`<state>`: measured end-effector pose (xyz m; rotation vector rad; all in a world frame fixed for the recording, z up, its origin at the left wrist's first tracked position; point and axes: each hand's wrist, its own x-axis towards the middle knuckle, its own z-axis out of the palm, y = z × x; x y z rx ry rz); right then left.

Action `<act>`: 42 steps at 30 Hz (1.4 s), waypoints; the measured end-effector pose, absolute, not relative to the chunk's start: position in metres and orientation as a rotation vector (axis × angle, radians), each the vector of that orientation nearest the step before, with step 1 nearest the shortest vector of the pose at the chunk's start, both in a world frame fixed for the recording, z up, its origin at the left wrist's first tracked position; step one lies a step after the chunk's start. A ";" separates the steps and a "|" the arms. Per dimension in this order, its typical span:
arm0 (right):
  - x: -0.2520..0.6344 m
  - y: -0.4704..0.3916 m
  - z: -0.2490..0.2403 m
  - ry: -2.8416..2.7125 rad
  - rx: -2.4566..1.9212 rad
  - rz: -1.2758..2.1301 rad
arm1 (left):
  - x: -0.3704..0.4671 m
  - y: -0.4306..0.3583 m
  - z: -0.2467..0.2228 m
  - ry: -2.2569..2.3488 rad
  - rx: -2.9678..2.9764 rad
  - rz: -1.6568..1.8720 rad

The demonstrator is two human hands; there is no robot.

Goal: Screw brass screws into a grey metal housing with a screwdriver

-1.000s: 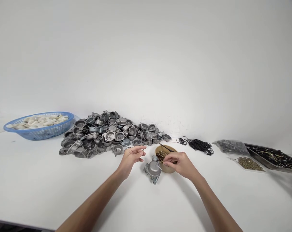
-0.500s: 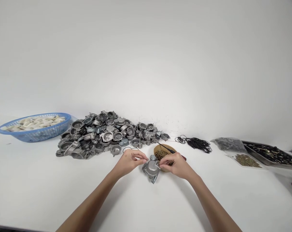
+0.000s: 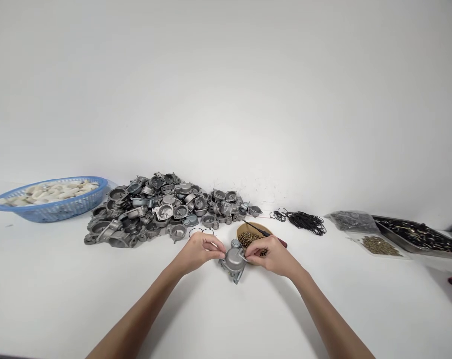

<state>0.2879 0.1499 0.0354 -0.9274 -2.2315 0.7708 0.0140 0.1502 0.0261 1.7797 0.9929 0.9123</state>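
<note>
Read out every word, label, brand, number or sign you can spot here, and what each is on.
No text can be read anywhere.
The metal part beside the tan bowl shows no legible lettering, nor does the blue basket.
Any marks on the piled castings or plastic bag would be too small to read.

Wall (image 3: pixel 226 99): plain white, filling your upper view.
Bench (image 3: pixel 54 289): white, stretching before you to the wall.
Light: soft, dimmer toward your upper corners.
</note>
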 end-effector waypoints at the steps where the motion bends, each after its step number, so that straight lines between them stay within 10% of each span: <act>1: 0.288 0.150 0.035 -2.230 -0.933 0.770 | 0.014 0.150 0.026 0.982 1.793 0.910; 18: 0.289 0.149 0.040 -2.259 -0.897 0.775 | 0.011 0.148 0.028 0.885 2.088 0.814; 31: 0.336 0.173 0.042 -2.128 -1.556 -0.071 | 0.032 0.127 0.023 0.906 2.396 0.851; 42: 0.320 0.157 0.159 -1.899 -0.814 0.042 | 0.039 0.123 0.015 0.930 2.330 0.906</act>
